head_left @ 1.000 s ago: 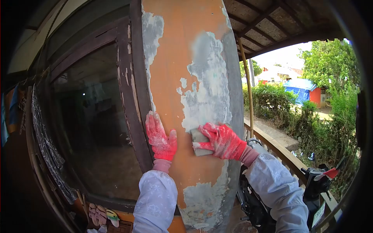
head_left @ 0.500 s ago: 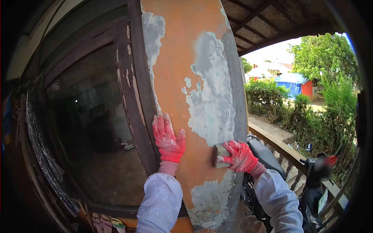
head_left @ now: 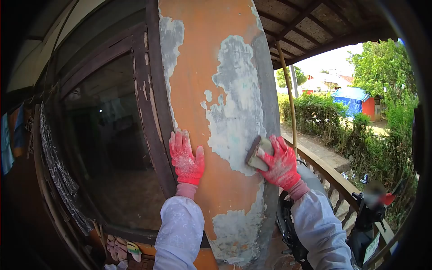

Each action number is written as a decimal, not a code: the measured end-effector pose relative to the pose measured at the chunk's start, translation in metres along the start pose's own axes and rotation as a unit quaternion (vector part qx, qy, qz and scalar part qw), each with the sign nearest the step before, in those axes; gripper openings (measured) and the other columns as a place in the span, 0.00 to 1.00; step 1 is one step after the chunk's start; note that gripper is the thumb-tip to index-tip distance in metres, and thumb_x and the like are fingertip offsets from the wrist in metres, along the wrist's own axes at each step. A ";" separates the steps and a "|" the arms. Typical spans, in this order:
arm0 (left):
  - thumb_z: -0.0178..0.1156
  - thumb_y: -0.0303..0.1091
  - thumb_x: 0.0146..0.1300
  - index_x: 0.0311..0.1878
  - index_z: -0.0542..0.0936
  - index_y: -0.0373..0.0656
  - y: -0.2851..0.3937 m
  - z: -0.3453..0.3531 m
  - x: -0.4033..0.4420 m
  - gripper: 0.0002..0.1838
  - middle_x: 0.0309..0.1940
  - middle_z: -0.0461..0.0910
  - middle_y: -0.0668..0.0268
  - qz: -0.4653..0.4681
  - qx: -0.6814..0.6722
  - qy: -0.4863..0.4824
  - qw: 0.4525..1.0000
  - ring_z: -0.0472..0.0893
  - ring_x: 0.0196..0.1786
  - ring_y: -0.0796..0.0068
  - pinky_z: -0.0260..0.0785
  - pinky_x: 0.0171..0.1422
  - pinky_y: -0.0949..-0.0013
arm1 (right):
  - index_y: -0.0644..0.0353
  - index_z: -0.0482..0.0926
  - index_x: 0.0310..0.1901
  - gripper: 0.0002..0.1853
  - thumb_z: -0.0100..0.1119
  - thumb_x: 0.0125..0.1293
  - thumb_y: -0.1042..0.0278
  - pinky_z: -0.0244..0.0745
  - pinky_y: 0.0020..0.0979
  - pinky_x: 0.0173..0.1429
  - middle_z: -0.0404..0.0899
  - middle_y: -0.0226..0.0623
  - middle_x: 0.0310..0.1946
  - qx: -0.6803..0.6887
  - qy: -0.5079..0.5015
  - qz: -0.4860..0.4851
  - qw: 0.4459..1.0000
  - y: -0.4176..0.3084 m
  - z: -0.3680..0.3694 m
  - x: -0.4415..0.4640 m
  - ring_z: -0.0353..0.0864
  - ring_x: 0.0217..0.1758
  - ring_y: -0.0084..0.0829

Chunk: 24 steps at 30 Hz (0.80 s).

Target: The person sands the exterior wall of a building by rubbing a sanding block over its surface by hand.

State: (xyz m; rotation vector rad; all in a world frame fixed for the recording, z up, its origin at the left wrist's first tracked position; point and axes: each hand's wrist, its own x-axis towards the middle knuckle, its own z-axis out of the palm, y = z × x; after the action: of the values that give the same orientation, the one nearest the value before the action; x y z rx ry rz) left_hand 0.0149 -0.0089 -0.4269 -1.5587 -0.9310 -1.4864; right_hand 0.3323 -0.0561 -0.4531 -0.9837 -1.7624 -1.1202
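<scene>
A wall pillar point(head_left: 193, 85) stands before me, its orange paint broken by large grey and white bare patches point(head_left: 236, 103). My left hand point(head_left: 186, 157), in a dusty red glove, lies flat on the orange paint beside the dark window frame, fingers stretched upward. In a matching glove, my right hand point(head_left: 282, 164) grips a grey sanding block point(head_left: 259, 154) with a dark edge. The block is tilted and against the pillar, at the right side of the big bare patch. My palm and fingers hide part of it.
At left is a dark wooden window frame point(head_left: 150, 99) with peeling paint and dark glass. Sandals point(head_left: 120, 249) rest below it. To the right are a parked motorbike point(head_left: 366, 216) and a railing point(head_left: 333, 173), with a bamboo pole point(head_left: 288, 94) behind the pillar.
My right hand has moved the sanding block upward along the pillar and tilted it. My left hand stays flat on the paint. The view has turned slightly to the right.
</scene>
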 end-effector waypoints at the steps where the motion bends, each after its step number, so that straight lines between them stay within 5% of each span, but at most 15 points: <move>1: 0.55 0.44 0.70 0.76 0.64 0.34 0.001 -0.001 -0.001 0.36 0.76 0.61 0.45 -0.004 0.011 -0.003 1.000 0.57 0.79 0.42 0.48 0.82 0.45 | 0.27 0.80 0.57 0.29 0.70 0.49 0.49 0.79 0.47 0.58 0.73 0.45 0.65 0.018 -0.066 -0.087 0.994 0.001 0.003 -0.035 0.75 0.66 0.47; 2: 0.54 0.44 0.71 0.76 0.64 0.34 0.002 -0.001 0.000 0.35 0.76 0.61 0.45 -0.010 0.020 -0.009 1.000 0.57 0.80 0.42 0.48 0.82 0.45 | 0.25 0.81 0.56 0.28 0.70 0.48 0.50 0.81 0.45 0.55 0.74 0.44 0.65 0.042 -0.084 -0.174 0.980 0.005 0.001 -0.054 0.76 0.65 0.45; 5: 0.55 0.49 0.71 0.74 0.67 0.33 -0.001 0.004 -0.001 0.36 0.75 0.63 0.45 0.003 0.033 0.008 0.999 0.58 0.79 0.40 0.49 0.82 0.44 | 0.26 0.81 0.57 0.29 0.70 0.48 0.50 0.79 0.46 0.59 0.73 0.45 0.66 0.053 -0.069 -0.157 0.984 0.023 0.001 -0.025 0.75 0.66 0.46; 9: 0.55 0.47 0.71 0.74 0.67 0.33 0.001 0.005 -0.003 0.35 0.76 0.62 0.45 -0.008 0.046 0.001 0.999 0.58 0.79 0.40 0.50 0.82 0.44 | 0.42 0.75 0.69 0.42 0.76 0.49 0.47 0.69 0.45 0.71 0.65 0.49 0.72 -0.032 0.058 0.095 0.993 0.050 -0.043 0.119 0.64 0.75 0.49; 11: 0.55 0.47 0.71 0.74 0.67 0.34 0.000 0.005 -0.003 0.34 0.76 0.62 0.45 -0.004 0.048 0.001 0.999 0.58 0.79 0.41 0.50 0.82 0.44 | 0.42 0.72 0.71 0.44 0.76 0.50 0.47 0.67 0.46 0.73 0.64 0.48 0.73 -0.038 0.153 0.108 0.982 0.078 -0.044 0.178 0.63 0.76 0.49; 14: 0.53 0.44 0.72 0.75 0.66 0.35 0.000 0.004 -0.003 0.33 0.77 0.60 0.46 -0.003 0.049 -0.006 0.999 0.56 0.80 0.43 0.49 0.83 0.46 | 0.43 0.73 0.70 0.43 0.76 0.50 0.48 0.67 0.46 0.73 0.64 0.48 0.72 -0.011 0.167 0.121 0.978 0.077 -0.045 0.184 0.62 0.77 0.49; 16: 0.52 0.41 0.73 0.77 0.64 0.35 0.001 0.004 -0.003 0.33 0.79 0.58 0.48 -0.004 0.049 -0.014 0.999 0.55 0.81 0.45 0.47 0.84 0.48 | 0.43 0.74 0.69 0.42 0.76 0.49 0.48 0.68 0.46 0.71 0.63 0.49 0.73 0.007 0.093 0.101 0.991 0.056 -0.039 0.134 0.61 0.77 0.50; 20: 0.52 0.41 0.73 0.77 0.64 0.36 0.004 0.003 -0.002 0.33 0.79 0.58 0.48 -0.017 0.048 -0.017 0.999 0.54 0.82 0.46 0.46 0.84 0.48 | 0.30 0.79 0.61 0.32 0.73 0.49 0.51 0.81 0.43 0.56 0.74 0.49 0.63 0.041 -0.044 -0.147 0.987 0.032 -0.010 -0.006 0.75 0.65 0.49; 24: 0.51 0.42 0.74 0.77 0.64 0.36 0.003 0.004 -0.003 0.33 0.79 0.57 0.49 -0.016 0.053 -0.017 0.998 0.54 0.82 0.46 0.45 0.84 0.48 | 0.32 0.78 0.63 0.34 0.74 0.50 0.49 0.77 0.46 0.62 0.71 0.48 0.66 0.024 -0.005 -0.110 0.994 0.045 -0.022 0.042 0.72 0.68 0.47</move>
State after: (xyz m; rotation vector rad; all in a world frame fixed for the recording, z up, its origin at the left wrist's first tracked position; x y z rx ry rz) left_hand 0.0188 -0.0065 -0.4302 -1.5033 -1.0429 -1.4133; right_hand 0.3622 -0.0555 -0.3951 -0.7807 -1.9317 -1.2038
